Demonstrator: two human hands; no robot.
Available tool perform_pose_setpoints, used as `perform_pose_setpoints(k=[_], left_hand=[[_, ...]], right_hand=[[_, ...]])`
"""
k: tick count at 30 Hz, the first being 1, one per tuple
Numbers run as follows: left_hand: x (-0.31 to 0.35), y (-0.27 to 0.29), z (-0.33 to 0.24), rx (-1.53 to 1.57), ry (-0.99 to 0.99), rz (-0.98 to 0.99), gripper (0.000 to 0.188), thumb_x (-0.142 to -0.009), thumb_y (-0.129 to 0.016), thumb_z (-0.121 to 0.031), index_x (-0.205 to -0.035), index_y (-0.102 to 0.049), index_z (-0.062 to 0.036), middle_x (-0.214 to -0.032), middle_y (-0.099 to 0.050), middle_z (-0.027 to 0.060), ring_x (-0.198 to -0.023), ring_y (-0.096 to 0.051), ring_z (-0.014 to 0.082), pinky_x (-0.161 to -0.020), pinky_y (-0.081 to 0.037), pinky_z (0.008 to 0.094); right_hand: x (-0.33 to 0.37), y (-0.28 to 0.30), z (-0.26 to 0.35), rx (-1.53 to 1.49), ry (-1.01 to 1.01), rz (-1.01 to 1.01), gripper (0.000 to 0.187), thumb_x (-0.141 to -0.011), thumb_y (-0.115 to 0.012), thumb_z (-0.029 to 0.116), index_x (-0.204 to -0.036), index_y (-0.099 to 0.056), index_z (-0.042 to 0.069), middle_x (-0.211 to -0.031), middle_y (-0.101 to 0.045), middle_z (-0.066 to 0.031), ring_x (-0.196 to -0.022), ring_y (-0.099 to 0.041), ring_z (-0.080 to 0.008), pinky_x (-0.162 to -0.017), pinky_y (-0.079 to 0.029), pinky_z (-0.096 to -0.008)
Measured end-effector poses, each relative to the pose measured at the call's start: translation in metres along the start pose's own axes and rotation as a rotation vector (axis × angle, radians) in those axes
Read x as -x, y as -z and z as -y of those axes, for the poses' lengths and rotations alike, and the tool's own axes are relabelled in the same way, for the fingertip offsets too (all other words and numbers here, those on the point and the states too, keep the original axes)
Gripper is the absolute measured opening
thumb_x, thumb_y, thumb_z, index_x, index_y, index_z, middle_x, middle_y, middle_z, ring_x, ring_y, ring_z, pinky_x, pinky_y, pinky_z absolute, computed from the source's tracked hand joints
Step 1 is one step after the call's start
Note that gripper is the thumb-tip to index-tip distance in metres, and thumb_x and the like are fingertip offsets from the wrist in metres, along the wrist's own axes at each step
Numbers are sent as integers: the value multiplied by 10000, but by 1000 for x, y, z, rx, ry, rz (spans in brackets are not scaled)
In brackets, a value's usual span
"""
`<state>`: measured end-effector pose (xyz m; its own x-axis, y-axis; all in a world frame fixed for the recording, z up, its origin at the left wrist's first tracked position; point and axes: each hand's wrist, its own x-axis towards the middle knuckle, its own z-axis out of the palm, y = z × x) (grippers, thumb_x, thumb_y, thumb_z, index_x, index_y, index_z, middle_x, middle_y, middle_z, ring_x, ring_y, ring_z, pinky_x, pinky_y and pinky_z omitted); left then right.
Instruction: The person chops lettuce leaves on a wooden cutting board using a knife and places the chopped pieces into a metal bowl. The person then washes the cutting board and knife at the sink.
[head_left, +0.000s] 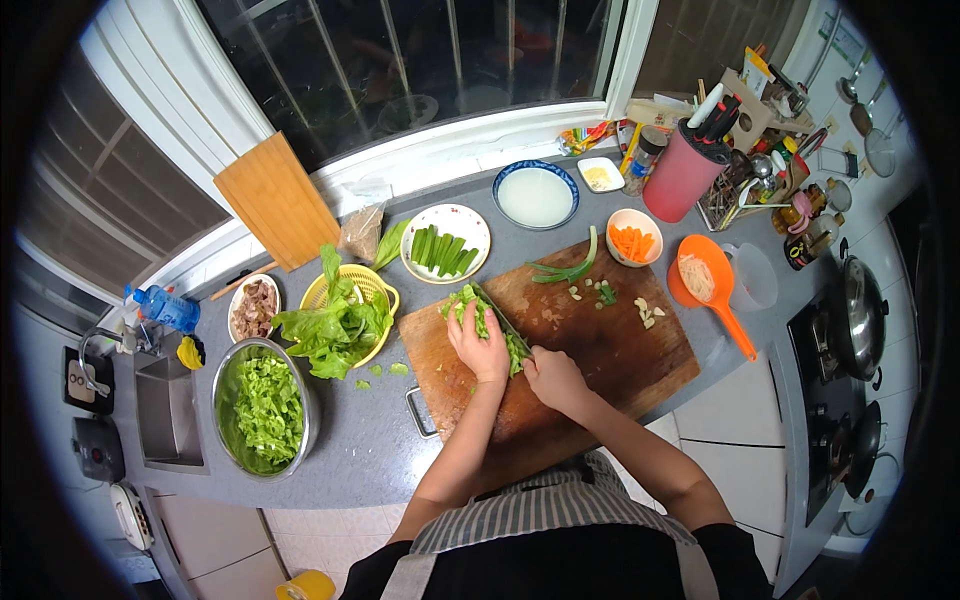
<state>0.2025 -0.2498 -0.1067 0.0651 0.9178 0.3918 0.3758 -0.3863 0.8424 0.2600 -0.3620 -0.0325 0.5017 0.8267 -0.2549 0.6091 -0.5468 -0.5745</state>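
My left hand (478,345) is cupped over a pile of cut lettuce (466,298) on the left part of the wooden cutting board (600,350). My right hand (556,381) grips a kitchen knife, its handle hidden in the fist. The knife blade (503,312) stands on edge against the right side of the lettuce, close to my left fingers. Farther right on the board lie a green onion piece (568,266) and several garlic pieces (647,313). Left of the board, a steel bowl (309,405) holds chopped lettuce, and a yellow colander (378,283) holds whole leaves.
Behind the board stand a plate of green strips (480,226) and a blue-rimmed dish (536,166). To the right are a bowl of carrot pieces (634,238), an orange strainer (734,320) and a knife block (682,178). A sink (166,410) lies left, a stove (815,400) right.
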Motion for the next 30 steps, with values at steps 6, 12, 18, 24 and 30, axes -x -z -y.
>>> perform_pose_setpoints(k=[6, 12, 18, 24, 30], left_hand=[[-14, 42, -18, 92, 32, -97, 261, -844, -610, -149, -1073, -616, -23, -1240, -489, 199, -1139, -451, 391, -973, -354, 453], [-81, 155, -25, -34, -82, -311, 270, -838, -620, -154, -1072, -625, -19, -1232, -490, 204, -1133, -460, 385, -968, -365, 443], [-131, 303, 34, -295, 57, -499, 329, -880, -573, -257, -1137, -618, -55, -1270, -466, 242, -1154, -453, 392, -986, -358, 472], [-129, 398, 129, -669, 431, -124, 409, -866, -543, -478, -1194, -620, -247, -1503, -290, 46, -1401, -114, 394, -1041, -7, 685], [-160, 368, 102, -393, -21, -178, 297, -838, -594, -127, -1116, -621, -27, -1205, -572, 182, -1157, -500, 334, -1005, -372, 395]], right_hand=[[19, 15, 41, 1, 46, 26, 248, -895, -511, 258, -843, -535, 17, -764, -628, -239, -757, -612, -445, -691, -492, -526], [27, -3, 140, -112, 330, 39, 222, -882, -533, 224, -820, -536, 11, -715, -615, -242, -691, -608, -440, -638, -484, -529], [17, -85, 266, -120, 508, 278, 263, -888, -503, 248, -856, -578, -2, -799, -635, -234, -773, -629, -409, -714, -502, -499], [7, -104, 274, -81, 409, 383, 269, -918, -474, 227, -844, -582, -8, -705, -609, -131, -662, -637, -241, -600, -524, -386], [7, -23, 199, -756, 67, 453, 228, -930, -506, 252, -906, -557, 31, -563, -426, 22, -354, -366, -71, -311, -325, -242]])
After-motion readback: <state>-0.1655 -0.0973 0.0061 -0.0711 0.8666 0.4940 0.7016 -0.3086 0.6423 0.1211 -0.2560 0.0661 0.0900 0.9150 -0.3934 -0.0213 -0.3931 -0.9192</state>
